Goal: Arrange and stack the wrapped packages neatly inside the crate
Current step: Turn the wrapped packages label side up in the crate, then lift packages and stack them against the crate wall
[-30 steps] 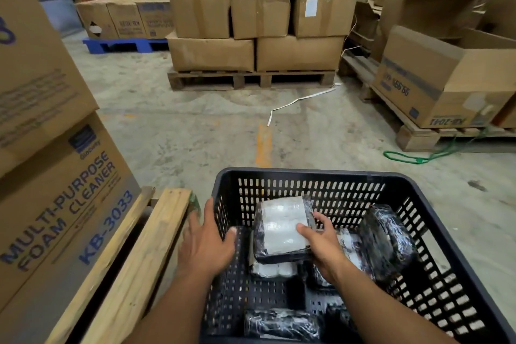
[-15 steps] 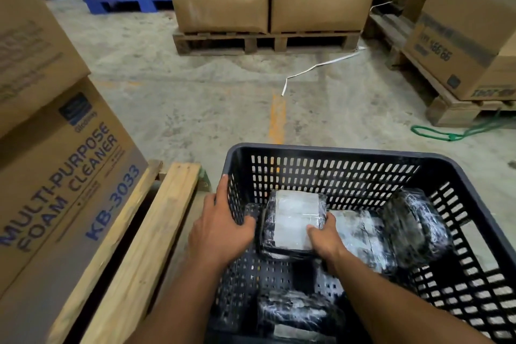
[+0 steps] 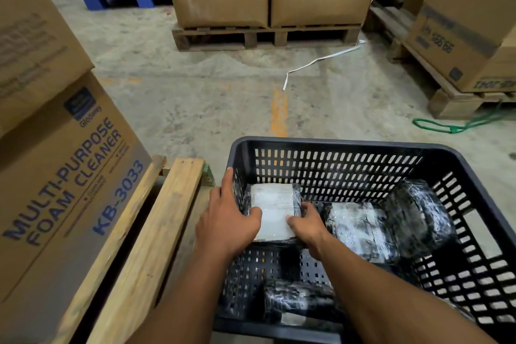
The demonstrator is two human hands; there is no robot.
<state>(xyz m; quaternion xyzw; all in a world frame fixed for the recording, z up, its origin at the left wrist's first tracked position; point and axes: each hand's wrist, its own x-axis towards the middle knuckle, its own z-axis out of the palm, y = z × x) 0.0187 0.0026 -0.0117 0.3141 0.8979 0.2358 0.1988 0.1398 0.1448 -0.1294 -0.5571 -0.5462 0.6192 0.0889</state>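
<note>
Viewing from the head camera, the only view supplied, the black slotted crate (image 3: 349, 148) stands on the concrete floor (image 3: 223, 98) just beside a wooden pallet (image 3: 156, 232) that carries a foam cleaner carton (image 3: 69, 176). The left hand (image 3: 226, 220) reaches over the crate's left wall, fingers spread along the outer side of that wall and thumb laid on the near left edge of the white-faced package (image 3: 272, 209). The right hand (image 3: 307, 225) is closed around the near right corner of the same package, thumb on top and fingers down its right side. Both hands therefore hold this one package, which sits flat in the far left corner of the crate, close against the left wall; whether another package lies beneath it cannot be determined. A second package (image 3: 360, 229) lies flat just to its right. A dark-wrapped package (image 3: 418, 218) leans tilted against the right wall and is not squared up. Another dark package (image 3: 296, 297) lies apart at the near side, with bare crate floor between it and the far row. Judged from this layout, the task is partly complete: a far row is begun, while the tilted package and the near package remain to be aligned or stacked.
</note>
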